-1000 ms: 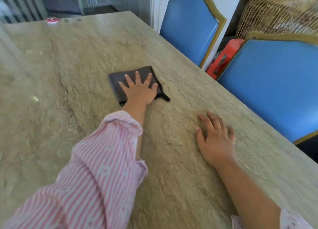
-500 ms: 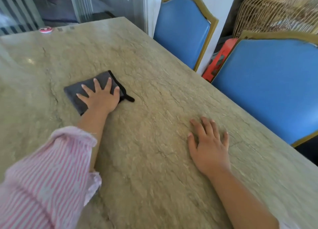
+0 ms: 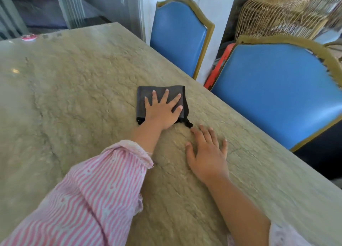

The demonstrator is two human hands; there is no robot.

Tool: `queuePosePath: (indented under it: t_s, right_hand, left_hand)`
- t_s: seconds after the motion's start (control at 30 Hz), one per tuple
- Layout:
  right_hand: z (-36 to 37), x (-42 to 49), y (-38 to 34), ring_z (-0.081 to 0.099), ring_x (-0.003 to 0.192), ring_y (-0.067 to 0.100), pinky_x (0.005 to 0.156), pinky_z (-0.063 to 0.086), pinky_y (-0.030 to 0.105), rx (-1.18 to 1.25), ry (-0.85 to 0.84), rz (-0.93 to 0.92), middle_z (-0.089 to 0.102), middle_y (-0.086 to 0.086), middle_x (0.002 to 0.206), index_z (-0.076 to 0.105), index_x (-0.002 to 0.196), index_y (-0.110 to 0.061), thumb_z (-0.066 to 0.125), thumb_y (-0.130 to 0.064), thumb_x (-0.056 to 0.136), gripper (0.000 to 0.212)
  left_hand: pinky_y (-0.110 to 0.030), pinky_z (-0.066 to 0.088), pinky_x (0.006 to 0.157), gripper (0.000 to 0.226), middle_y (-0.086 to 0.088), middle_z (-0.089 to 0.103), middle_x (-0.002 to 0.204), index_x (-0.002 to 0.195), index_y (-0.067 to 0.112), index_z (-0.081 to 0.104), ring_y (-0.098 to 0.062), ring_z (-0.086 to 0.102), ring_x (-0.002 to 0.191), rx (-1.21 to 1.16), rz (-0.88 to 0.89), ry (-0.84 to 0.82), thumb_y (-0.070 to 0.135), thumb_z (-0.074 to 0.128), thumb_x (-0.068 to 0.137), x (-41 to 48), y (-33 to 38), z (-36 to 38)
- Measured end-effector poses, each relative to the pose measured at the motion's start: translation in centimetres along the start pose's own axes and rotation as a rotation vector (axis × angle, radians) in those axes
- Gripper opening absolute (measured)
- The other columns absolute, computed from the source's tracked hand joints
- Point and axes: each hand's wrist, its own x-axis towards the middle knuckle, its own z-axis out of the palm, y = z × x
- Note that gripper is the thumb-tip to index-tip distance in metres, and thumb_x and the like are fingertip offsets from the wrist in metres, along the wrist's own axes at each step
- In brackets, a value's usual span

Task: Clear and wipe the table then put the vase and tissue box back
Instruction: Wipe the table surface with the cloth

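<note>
A folded dark grey cloth [image 3: 146, 95] lies on the beige stone table [image 3: 83, 79], near its right edge. My left hand [image 3: 162, 110] presses flat on the cloth with its fingers spread, and a pink striped sleeve covers the forearm. My right hand [image 3: 207, 153] rests flat on the bare tabletop just in front of the cloth, fingers apart, holding nothing. Its fingertips nearly touch the cloth's black corner. Neither a vase nor a tissue box is in view.
Two blue chairs with gold frames [image 3: 177, 36] [image 3: 277, 90] stand along the table's right edge. Between them is an orange object [image 3: 220, 66], with a wicker piece [image 3: 283, 16] behind. A small red and white object [image 3: 28, 37] sits at the table's far left corner.
My left hand slid the cloth to the left, then back to the right, and it now sits close to my right hand. The right hand stayed planted on the table.
</note>
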Motion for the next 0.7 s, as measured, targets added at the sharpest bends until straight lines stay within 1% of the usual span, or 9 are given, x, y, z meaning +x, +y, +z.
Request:
queuePosePath:
  t_s: [0.1,0.17,0.23,0.3,0.37,0.47,0.53,0.6,0.7]
  right_hand:
    - [-0.1,-0.1,0.1,0.006,0.148,0.016,0.118,-0.006,0.047,0.079,0.039,0.012,0.022,-0.005,0.157,0.026,0.147,-0.024,0.034,-0.041,0.097,0.054]
    - [-0.2,-0.2,0.3,0.014,0.147,0.018,0.118,-0.004,0.044,0.18,0.069,0.017,0.031,-0.001,0.153,0.032,0.145,-0.019,0.04,-0.034,0.096,0.052]
    - [-0.8,-0.7,0.5,0.023,0.143,0.023,0.12,0.006,0.044,0.326,0.101,0.025,0.04,0.004,0.147,0.04,0.14,-0.016,0.045,-0.028,0.095,0.047]
    - [-1.9,-1.5,1.3,0.024,0.143,0.026,0.119,0.018,0.044,0.409,0.112,0.049,0.04,0.006,0.147,0.047,0.136,-0.014,0.046,-0.024,0.096,0.041]
    - [-3.1,-2.9,3.4,0.014,0.147,0.023,0.12,0.016,0.039,0.317,0.127,0.097,0.033,0.004,0.152,0.05,0.134,-0.015,0.043,-0.025,0.098,0.038]
    - [-4.4,-5.7,7.9,0.002,0.148,0.022,0.121,0.007,0.041,0.137,0.128,0.19,0.02,0.002,0.158,0.042,0.141,-0.022,0.038,-0.031,0.1,0.043]
    - [-4.5,-7.2,9.6,0.001,0.148,0.022,0.121,0.003,0.041,0.09,0.112,0.229,0.017,0.003,0.159,0.036,0.144,-0.025,0.035,-0.035,0.099,0.046]
    - [-4.2,-7.6,10.0,0.0,0.148,0.022,0.121,-0.001,0.039,0.05,0.084,0.229,0.015,0.003,0.159,0.03,0.147,-0.029,0.031,-0.039,0.1,0.048]
    - [-3.8,-7.2,10.2,0.0,0.148,0.022,0.12,-0.002,0.04,0.008,0.103,0.221,0.015,0.003,0.159,0.026,0.147,-0.031,0.028,-0.04,0.099,0.049]
  left_hand:
    - [-0.057,-0.006,0.117,0.054,0.009,-0.011,0.16,0.145,0.05,-0.003,-0.035,-0.014,0.146,0.007,-0.035,-0.01,0.059,0.011,0.095,-5.0,-1.0,0.6]
    - [-0.057,-0.006,0.117,0.054,0.009,-0.012,0.16,0.145,0.05,-0.004,-0.034,-0.014,0.146,0.006,-0.064,-0.003,0.06,0.012,0.094,-8.1,-1.7,0.9]
    - [-0.056,-0.005,0.118,0.054,0.009,-0.011,0.16,0.146,0.05,-0.003,-0.034,-0.014,0.147,0.002,-0.081,0.006,0.059,0.012,0.094,-10.8,-2.6,1.0]
    - [-0.056,-0.004,0.118,0.055,0.008,-0.011,0.16,0.146,0.049,-0.002,-0.033,-0.013,0.147,0.0,-0.109,0.019,0.059,0.012,0.095,-12.5,-3.8,1.1]
    - [-0.056,-0.004,0.118,0.056,0.008,-0.011,0.16,0.147,0.048,-0.003,-0.033,-0.013,0.147,0.005,-0.14,0.025,0.059,0.012,0.094,-13.2,-4.5,0.9]
    - [-0.057,-0.004,0.117,0.056,0.007,-0.012,0.16,0.146,0.047,-0.006,-0.034,-0.014,0.146,0.02,-0.181,0.018,0.06,0.01,0.094,-12.7,-4.5,0.7]
    - [-0.058,-0.004,0.116,0.057,0.005,-0.012,0.16,0.147,0.047,-0.006,-0.036,-0.013,0.146,0.02,-0.214,0.023,0.06,0.009,0.094,-11.5,-4.3,0.5]
    - [-0.06,-0.005,0.116,0.057,0.004,-0.012,0.16,0.147,0.045,-0.006,-0.037,-0.013,0.146,0.01,-0.252,0.023,0.06,0.009,0.094,-9.5,-4.1,0.0]
    - [-0.062,-0.006,0.114,0.058,0.001,-0.013,0.16,0.148,0.043,-0.006,-0.04,-0.015,0.145,-0.022,-0.277,0.008,0.06,0.008,0.094,-5.5,-2.2,-0.3]
